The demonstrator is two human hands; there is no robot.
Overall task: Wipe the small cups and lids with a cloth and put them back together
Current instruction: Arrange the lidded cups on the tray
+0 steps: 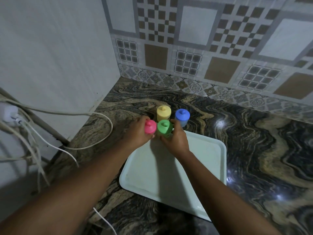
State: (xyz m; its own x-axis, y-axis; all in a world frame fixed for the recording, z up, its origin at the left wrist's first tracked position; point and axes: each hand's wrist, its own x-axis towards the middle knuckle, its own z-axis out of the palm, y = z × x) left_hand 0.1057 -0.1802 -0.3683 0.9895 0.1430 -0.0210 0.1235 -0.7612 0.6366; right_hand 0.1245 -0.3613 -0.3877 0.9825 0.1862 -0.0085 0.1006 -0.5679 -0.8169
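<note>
Left hand [138, 133] grips pink cup [150, 127], right hand [174, 138] grips green cup [164, 127], both lidded; probably bound for tray [218, 150]. 2 cups behind.

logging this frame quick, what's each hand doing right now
left hand: grips the small pink plastic cup, lid on.
right hand: grips the small green plastic cup, lid on.
</note>
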